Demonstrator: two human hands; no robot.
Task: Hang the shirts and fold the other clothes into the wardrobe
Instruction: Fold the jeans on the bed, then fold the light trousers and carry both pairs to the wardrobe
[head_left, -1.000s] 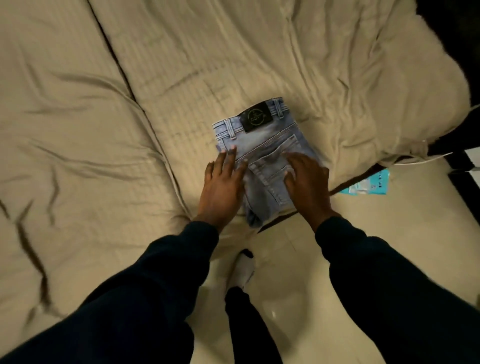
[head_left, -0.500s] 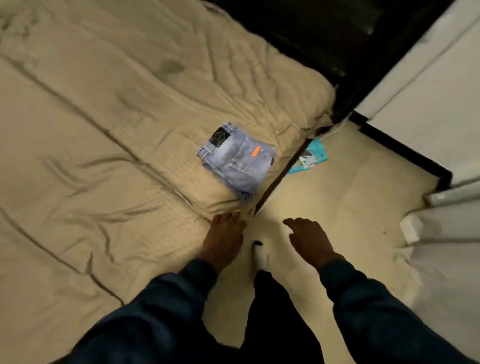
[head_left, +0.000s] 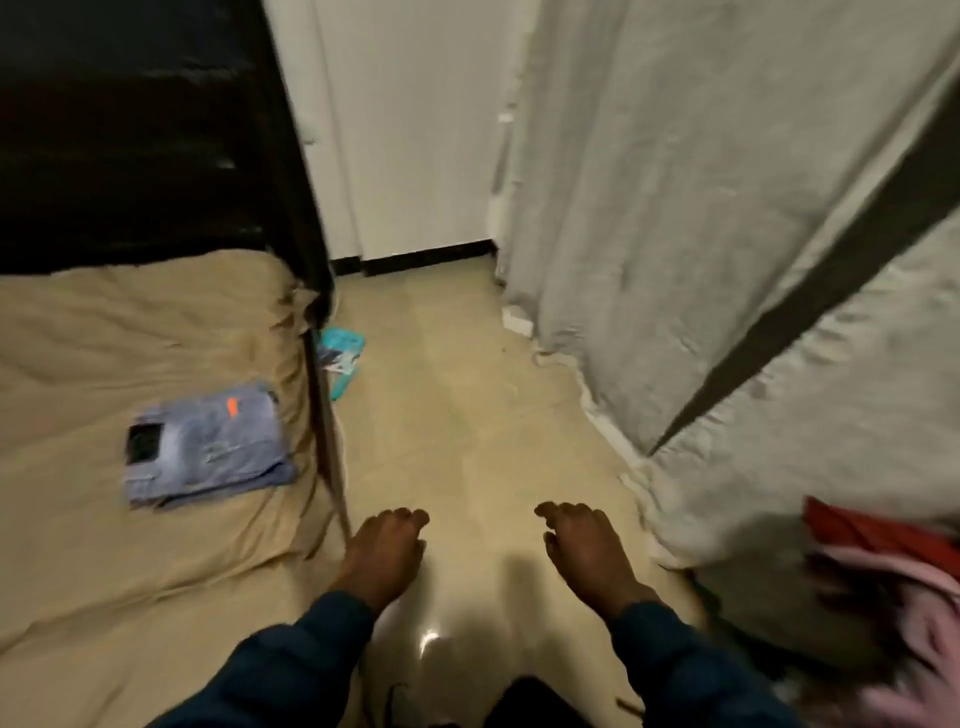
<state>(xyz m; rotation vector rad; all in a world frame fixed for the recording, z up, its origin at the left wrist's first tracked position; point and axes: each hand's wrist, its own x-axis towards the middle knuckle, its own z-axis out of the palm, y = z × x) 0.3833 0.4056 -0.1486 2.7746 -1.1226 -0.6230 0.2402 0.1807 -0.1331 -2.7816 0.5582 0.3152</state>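
The view has swung off the bed (head_left: 104, 571) toward the fabric wardrobe (head_left: 701, 234) on the right, so the bed now fills only the left side and the floor (head_left: 467, 415) runs down the middle. The folded jeans (head_left: 208, 447), pressed flat under both hands a second ago, now lie alone near the bed's edge. I judge that fold finished and the person turning for the next garment. The wardrobe's cover hangs drawn; its inside is hidden. At the lower right lies a blurred heap of red and pink clothes (head_left: 893, 571), perhaps waiting. The left hand (head_left: 382, 556) and right hand (head_left: 587, 551) hover over the floor, loosely curled, holding nothing.
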